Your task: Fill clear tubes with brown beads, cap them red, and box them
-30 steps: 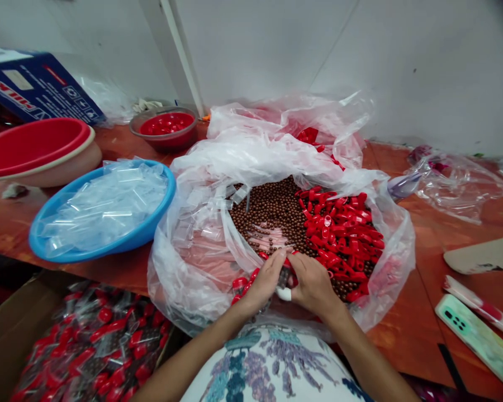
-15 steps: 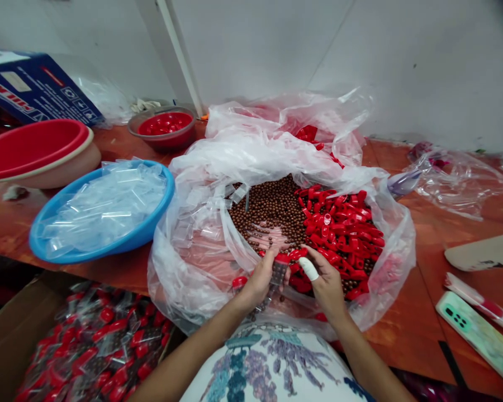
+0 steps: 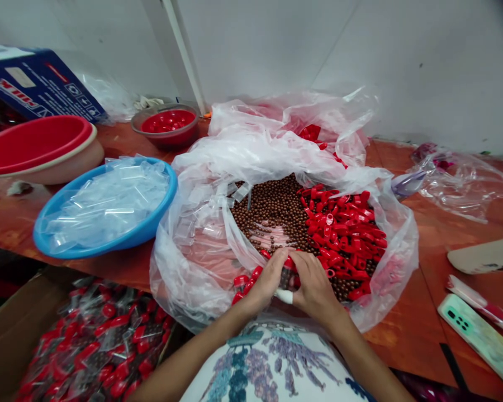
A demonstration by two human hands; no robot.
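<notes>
My left hand (image 3: 267, 283) and my right hand (image 3: 316, 286) meet at the front of a plastic-lined heap. Between them they grip a small clear container (image 3: 285, 277) of brown balls with a red cap; fingers hide much of it. White wrapping covers my right thumb (image 3: 284, 296). Just beyond my hands lie loose brown balls (image 3: 272, 204), with a pile of red caps (image 3: 343, 229) to their right. Several red-capped containers (image 3: 241, 283) rest left of my left hand. The clear plastic sheet (image 3: 171, 273) surrounds all this.
Left of the sheet, a blue basin (image 3: 46, 245) holds clear empty containers (image 3: 117, 201). Behind it stand red and cream basins (image 3: 37, 145) and a bowl of red pieces (image 3: 167, 121). Filled red-capped packs (image 3: 96, 340) lie in a carton below. A phone (image 3: 478, 338) lies at right.
My right hand has moved left and closed over the container's red-capped end, its wrapped thumb now below. My left hand keeps its hold. More red caps show beside it; the view has shifted slightly.
</notes>
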